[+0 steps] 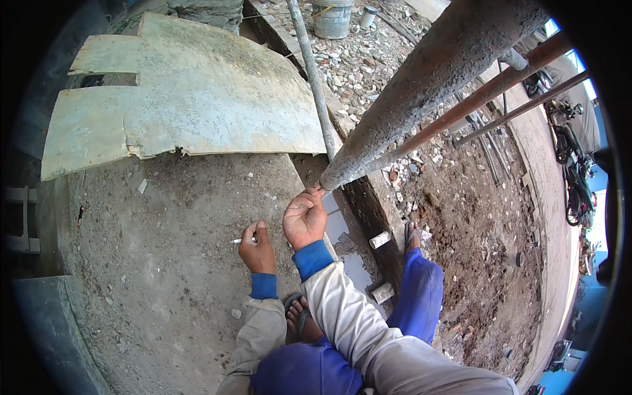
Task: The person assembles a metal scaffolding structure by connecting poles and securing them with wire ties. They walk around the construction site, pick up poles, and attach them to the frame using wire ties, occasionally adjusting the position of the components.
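My left hand (257, 249) is closed, with a thin white stick that looks like a cigarette (236, 241) poking out between the fingers. To its right, my right hand (305, 218) has its palm turned up and its fingers curled together. Those fingertips meet the lower end of a thick, cement-crusted pole (415, 85), which slants down from the upper right. Whatever they pinch there is hidden. Below both hands lies a dusty concrete slab (178, 224).
A worn sheet of board (210, 99) covers the slab's far part. A thin pole (309, 66) and a rusty pipe (461, 112) rise nearby. Right of the slab run a dark beam (368, 217) and rubble-strewn soil (474, 263). A bucket (332, 20) stands far off; motorcycles (573, 164) are at right.
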Demonstrator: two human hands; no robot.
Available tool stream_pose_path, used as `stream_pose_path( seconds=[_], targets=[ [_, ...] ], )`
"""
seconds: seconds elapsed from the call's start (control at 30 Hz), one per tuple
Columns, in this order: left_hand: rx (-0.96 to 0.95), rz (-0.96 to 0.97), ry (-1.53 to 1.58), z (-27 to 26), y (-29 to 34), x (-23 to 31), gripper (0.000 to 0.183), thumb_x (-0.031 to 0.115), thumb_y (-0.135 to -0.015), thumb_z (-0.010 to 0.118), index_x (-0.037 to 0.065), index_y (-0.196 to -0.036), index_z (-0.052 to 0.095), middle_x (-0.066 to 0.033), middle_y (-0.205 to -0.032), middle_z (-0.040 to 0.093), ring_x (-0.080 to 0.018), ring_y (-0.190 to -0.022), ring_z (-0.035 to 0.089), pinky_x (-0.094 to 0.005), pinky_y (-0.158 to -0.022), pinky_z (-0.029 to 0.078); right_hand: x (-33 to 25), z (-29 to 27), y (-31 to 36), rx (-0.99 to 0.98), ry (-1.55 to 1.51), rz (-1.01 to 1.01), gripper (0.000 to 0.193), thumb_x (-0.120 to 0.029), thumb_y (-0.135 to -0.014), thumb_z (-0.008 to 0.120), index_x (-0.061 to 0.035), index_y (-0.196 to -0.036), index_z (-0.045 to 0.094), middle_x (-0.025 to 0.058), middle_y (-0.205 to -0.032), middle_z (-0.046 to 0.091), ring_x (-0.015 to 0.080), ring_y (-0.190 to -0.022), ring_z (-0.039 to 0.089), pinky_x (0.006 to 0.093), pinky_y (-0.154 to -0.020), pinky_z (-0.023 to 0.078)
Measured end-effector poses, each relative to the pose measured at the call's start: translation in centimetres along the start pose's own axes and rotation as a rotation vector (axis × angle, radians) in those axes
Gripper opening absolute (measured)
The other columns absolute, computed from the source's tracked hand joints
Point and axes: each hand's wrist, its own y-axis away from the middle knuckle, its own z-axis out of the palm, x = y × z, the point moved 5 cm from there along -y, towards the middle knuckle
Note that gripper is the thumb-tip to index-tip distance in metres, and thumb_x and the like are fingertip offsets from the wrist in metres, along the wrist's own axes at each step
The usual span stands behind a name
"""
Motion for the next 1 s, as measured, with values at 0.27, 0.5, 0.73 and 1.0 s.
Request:
stream_pose_path(
  seconds=[0.27, 0.5, 0.73, 1.0],
  targets=[
    [-0.031, -0.056, 0.037, 0.9, -1.5, -1.2, 0.032, 0.025, -0.097, 0.064, -0.003, -0.109, 0.071, -0.0118, -0.096, 0.073, -0.0191, -0.085, 0.066, -0.0329, -0.078, 0.052, -3.9, 2.4, 4.4, 0.294, 1.757, -0.708, 0.034, -0.027, -0.098, 0.066, 0.0036, -0.111, 0.061, 0.0153, -0.092, 0.072, 0.0229, -0.061, 0.068, 0.0367, -0.054, 0.053],
    [-0.093, -0.039, 0.094, 0.7, -1.2, -2.0, 0.035, 0.026, -0.099, 0.062, -0.005, -0.114, 0.069, -0.013, -0.104, 0.072, -0.0189, -0.092, 0.067, -0.0324, -0.082, 0.054, -3.9, 4.5, 3.0, 0.184, 2.297, -1.011, 0.026, -0.023, -0.099, 0.061, 0.0017, -0.094, 0.065, 0.0165, -0.07, 0.07, 0.0331, -0.06, 0.069, 0.0421, -0.057, 0.053],
    [-0.086, -0.053, 0.188, 1.3, -1.8, 1.8, 0.039, 0.031, -0.102, 0.058, -0.004, -0.116, 0.067, -0.0127, -0.106, 0.07, -0.02, -0.087, 0.065, -0.0322, -0.082, 0.054, -1.2, 1.6, 1.7, 0.283, 0.899, -0.451, 0.031, -0.032, -0.106, 0.051, -0.004, -0.101, 0.062, 0.0035, -0.073, 0.065, 0.0134, -0.059, 0.062, 0.0293, -0.055, 0.05],
    [-0.472, 0.315, 0.61, 4.6, -4.9, 25.1, 0.048, 0.038, -0.103, 0.056, 0.004, -0.137, 0.054, -0.009, -0.132, 0.059, -0.0209, -0.106, 0.06, -0.0393, -0.091, 0.052, -4.6, 0.4, 2.5, 0.122, 1.193, 0.027, 0.038, -0.041, -0.105, 0.052, -0.0057, -0.106, 0.064, 0.001, -0.081, 0.065, 0.0093, -0.064, 0.06, 0.0261, -0.058, 0.049]
  ],
)
